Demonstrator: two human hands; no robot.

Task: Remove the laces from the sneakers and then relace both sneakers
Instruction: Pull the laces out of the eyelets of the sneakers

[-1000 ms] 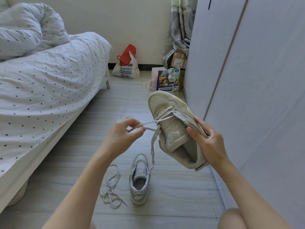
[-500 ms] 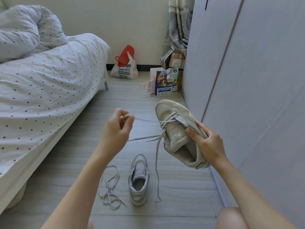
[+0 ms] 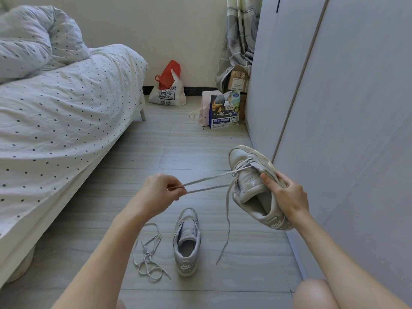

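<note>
Right hand (image 3: 287, 197) grips a beige Nike sneaker (image 3: 252, 188) by its collar and tongue, held above the floor (image 3: 138, 157), toe pointing away. Left hand (image 3: 158, 192) pinches the lace (image 3: 207, 182), drawn taut from the lower eyelets; the other lace end hangs down towards the floor. A second sneaker (image 3: 186, 244), unlaced, stands on the floor, with a removed lace (image 3: 147, 253) lying loose just to its left. Bed (image 3: 55, 121) at left, wardrobe (image 3: 345, 108) at right.
</note>
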